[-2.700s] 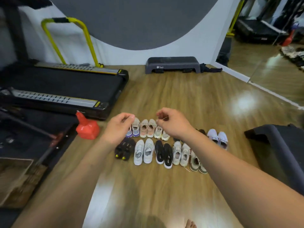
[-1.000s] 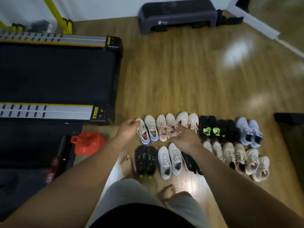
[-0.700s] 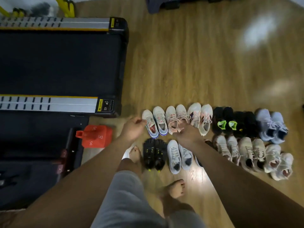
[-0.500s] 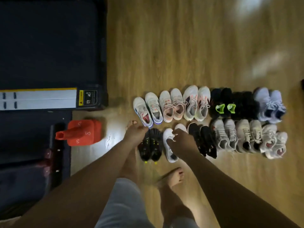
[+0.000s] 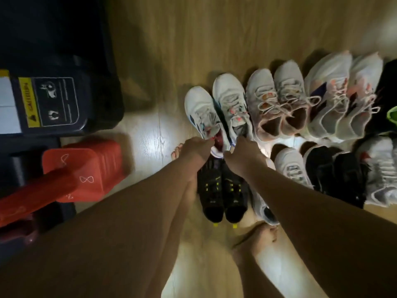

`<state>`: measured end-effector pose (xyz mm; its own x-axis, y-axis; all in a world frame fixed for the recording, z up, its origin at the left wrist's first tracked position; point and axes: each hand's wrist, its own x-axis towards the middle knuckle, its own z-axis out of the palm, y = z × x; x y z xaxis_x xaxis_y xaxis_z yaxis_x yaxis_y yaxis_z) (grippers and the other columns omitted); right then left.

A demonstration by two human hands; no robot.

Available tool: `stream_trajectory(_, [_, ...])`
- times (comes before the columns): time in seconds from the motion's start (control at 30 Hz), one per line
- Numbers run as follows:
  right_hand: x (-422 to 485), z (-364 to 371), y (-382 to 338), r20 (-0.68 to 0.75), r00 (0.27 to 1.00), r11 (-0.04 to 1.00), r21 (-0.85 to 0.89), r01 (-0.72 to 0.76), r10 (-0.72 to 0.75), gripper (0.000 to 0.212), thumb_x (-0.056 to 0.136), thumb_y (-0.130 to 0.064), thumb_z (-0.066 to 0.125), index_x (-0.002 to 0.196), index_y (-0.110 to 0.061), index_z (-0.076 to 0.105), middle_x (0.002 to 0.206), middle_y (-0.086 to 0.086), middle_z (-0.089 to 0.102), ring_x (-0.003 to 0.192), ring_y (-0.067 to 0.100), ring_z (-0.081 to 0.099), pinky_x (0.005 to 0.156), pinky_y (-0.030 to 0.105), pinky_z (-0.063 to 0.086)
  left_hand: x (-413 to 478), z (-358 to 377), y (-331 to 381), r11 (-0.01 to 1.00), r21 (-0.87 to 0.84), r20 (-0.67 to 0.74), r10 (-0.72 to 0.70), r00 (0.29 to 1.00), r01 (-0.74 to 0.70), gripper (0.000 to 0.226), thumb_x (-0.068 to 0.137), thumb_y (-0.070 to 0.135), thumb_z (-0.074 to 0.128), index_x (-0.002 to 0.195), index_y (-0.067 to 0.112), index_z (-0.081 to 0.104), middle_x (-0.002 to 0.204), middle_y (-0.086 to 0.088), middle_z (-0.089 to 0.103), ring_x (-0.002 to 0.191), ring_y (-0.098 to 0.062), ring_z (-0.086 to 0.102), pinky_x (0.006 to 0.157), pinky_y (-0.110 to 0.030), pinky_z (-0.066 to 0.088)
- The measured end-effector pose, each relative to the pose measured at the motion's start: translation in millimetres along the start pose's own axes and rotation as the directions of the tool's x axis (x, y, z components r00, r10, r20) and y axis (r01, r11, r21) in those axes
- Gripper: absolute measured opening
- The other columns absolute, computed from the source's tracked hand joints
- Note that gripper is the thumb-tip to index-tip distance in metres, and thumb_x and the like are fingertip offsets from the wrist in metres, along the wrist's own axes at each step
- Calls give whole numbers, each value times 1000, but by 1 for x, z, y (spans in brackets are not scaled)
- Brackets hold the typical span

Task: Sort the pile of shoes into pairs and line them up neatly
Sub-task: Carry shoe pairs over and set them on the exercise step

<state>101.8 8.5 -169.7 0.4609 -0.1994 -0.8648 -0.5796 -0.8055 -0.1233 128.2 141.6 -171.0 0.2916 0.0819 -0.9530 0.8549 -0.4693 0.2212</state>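
The left hand (image 5: 194, 147) and right hand (image 5: 242, 152) pinch the white-and-blue sneakers (image 5: 230, 100) by their heels, likely squaring the pair with its row.

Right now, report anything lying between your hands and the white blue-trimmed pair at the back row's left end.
Nothing visible does. The left hand and the right hand each hold a heel of the white pair. The black pair lies under the wrists, nearer the body, not between.
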Motion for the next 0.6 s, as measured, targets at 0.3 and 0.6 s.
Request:
stream_trajectory(0.3, [120,50,4,-229,971,960,-281,-1,-66,46,89,-45,58,119,-11,59,118,15,64,111,35,60,83,36,46,111,13,-60,989,-100,-19,-111,994,108,47,65,47,60,94,12,69,85,-6,66,86,-29,63,84,-37,49])
stream_trajectory(0.6, [-30,-68,-61,-210,968,977,-186,102,-141,36,90,-38,55,111,-11,65,113,17,66,107,39,62,81,37,48,-38,-58,27,969,-177,-177,142,974,-173,35,83,51,57,78,17,58,79,-4,64,79,-29,62,74,-39,49])
